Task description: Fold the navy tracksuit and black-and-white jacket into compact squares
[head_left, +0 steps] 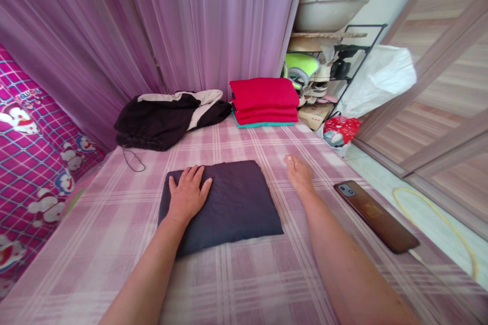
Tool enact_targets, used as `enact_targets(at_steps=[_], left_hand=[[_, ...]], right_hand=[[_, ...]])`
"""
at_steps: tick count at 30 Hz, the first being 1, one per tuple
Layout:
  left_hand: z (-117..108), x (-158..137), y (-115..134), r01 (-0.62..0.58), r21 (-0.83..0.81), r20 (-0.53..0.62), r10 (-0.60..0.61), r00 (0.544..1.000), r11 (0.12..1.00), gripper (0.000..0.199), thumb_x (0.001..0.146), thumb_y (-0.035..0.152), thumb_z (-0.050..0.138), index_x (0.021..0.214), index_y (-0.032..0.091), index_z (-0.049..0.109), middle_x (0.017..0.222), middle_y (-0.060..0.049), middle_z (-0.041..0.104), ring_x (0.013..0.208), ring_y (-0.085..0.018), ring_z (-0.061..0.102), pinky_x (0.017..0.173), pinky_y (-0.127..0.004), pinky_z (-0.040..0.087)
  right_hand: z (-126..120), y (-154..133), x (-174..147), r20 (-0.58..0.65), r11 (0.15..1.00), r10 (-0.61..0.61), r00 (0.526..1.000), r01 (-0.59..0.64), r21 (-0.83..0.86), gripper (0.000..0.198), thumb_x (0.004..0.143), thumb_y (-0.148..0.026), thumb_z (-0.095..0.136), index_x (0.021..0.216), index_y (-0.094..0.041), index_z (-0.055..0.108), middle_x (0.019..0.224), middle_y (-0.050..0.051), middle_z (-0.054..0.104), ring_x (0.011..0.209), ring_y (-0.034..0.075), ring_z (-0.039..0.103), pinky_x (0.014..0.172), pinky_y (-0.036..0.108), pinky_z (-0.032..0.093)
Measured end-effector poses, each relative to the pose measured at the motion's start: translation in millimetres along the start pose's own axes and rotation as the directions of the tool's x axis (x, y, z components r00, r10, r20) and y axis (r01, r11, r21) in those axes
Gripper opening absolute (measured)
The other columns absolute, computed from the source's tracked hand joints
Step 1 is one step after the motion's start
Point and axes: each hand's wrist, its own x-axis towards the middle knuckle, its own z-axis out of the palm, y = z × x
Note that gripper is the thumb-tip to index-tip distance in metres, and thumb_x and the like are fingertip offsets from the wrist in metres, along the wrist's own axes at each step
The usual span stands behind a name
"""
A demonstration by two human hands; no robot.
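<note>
A dark navy garment (236, 203), folded into a flat rectangle, lies on the pink checked cloth. My left hand (188, 193) rests palm down on its left part, the fingers stretched out and the thumb apart. To the right of the folded garment, and apart from it, my right hand (299, 172) is low over the cloth. Its fingers are curled in together, and nothing shows in them. Behind, a black and white jacket (171, 114) lies loosely heaped with a cord hanging from it. A stack of folded red clothes (265, 99) sits beside that jacket, with a teal piece at the bottom.
A phone (375, 216) with a cable lies near the right edge of the checked surface (244, 289). Purple curtains (213, 20) hang behind. At the back right stand a rack (360, 51) with shoes, a large basin (333, 7), and a white plastic bag (385, 78).
</note>
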Motion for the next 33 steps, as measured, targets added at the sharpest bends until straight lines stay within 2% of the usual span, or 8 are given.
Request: enact_targets(at_steps=[9, 13, 17, 21, 27, 30, 33], left_hand=[[0, 0, 0, -0.002, -0.010, 0.004, 0.002, 1.000, 1.000, 0.056, 0.099, 0.047, 0.028, 0.147, 0.023, 0.044, 0.154, -0.009, 0.043, 0.144, -0.031, 0.034, 0.114, -0.070, 0.021], [1, 0, -1, -0.003, -0.013, -0.002, 0.003, 1.000, 1.000, 0.055, 0.100, 0.047, 0.027, 0.147, 0.024, 0.044, 0.155, -0.009, 0.042, 0.145, -0.030, 0.034, 0.114, -0.069, 0.020], [1, 0, -1, -0.003, -0.011, 0.001, 0.003, 1.000, 1.000, 0.056, 0.099, 0.047, 0.027, 0.146, 0.023, 0.044, 0.155, -0.009, 0.042, 0.145, -0.030, 0.033, 0.114, -0.069, 0.021], [2, 0, -1, -0.002, -0.016, 0.001, 0.002, 1.000, 1.000, 0.056, 0.099, 0.047, 0.026, 0.147, 0.022, 0.044, 0.155, -0.009, 0.042, 0.145, -0.031, 0.033, 0.114, -0.070, 0.020], [1, 1, -1, 0.001, -0.009, 0.003, -0.001, 1.000, 1.000, 0.055, 0.099, 0.047, 0.028, 0.147, 0.025, 0.044, 0.155, -0.009, 0.042, 0.145, -0.032, 0.034, 0.114, -0.069, 0.022], [0, 1, -1, 0.000, -0.007, 0.010, 0.000, 1.000, 1.000, 0.056, 0.099, 0.048, 0.028, 0.147, 0.024, 0.044, 0.154, -0.009, 0.043, 0.144, -0.032, 0.034, 0.113, -0.070, 0.023], [0, 1, -1, -0.003, -0.004, -0.001, 0.003, 1.000, 1.000, 0.055, 0.099, 0.047, 0.028, 0.147, 0.025, 0.045, 0.154, -0.010, 0.043, 0.144, -0.033, 0.035, 0.113, -0.069, 0.023]], right_hand=[[1, 2, -1, -0.034, 0.997, 0.011, 0.999, -0.008, 0.075, 0.051, 0.099, -0.042, 0.026, 0.110, -0.019, 0.070, 0.104, 0.009, 0.076, 0.101, 0.024, 0.067, 0.088, 0.035, 0.048], [-3, 0, -2, -0.029, 0.993, 0.044, 0.999, -0.040, 0.111, 0.055, 0.099, -0.043, 0.024, 0.101, -0.020, 0.073, 0.100, 0.009, 0.077, 0.101, 0.024, 0.068, 0.086, 0.033, 0.049], [-7, -3, -4, -0.009, 0.993, 0.074, 0.997, -0.073, 0.089, 0.055, 0.099, -0.041, 0.024, 0.097, -0.019, 0.075, 0.098, 0.010, 0.077, 0.100, 0.025, 0.068, 0.086, 0.035, 0.049], [-7, -2, -4, -0.046, 0.994, 0.094, 0.995, -0.091, 0.063, 0.056, 0.099, -0.042, 0.025, 0.092, -0.020, 0.075, 0.091, 0.010, 0.077, 0.097, 0.026, 0.069, 0.086, 0.036, 0.049], [-6, 2, -4, -0.073, 0.995, 0.098, 0.993, -0.097, 0.016, 0.055, 0.099, -0.042, 0.025, 0.095, -0.018, 0.075, 0.099, 0.012, 0.076, 0.099, 0.027, 0.069, 0.088, 0.039, 0.049], [-7, -2, -5, -0.081, 0.997, 0.051, 0.995, -0.047, 0.056, 0.055, 0.099, -0.042, 0.025, 0.096, -0.020, 0.075, 0.100, 0.010, 0.077, 0.102, 0.025, 0.069, 0.090, 0.037, 0.049], [-9, -7, -7, -0.053, 0.995, -0.017, 0.998, 0.022, 0.098, 0.052, 0.099, -0.041, 0.026, 0.097, -0.021, 0.074, 0.091, 0.008, 0.078, 0.100, 0.024, 0.069, 0.091, 0.036, 0.049]])
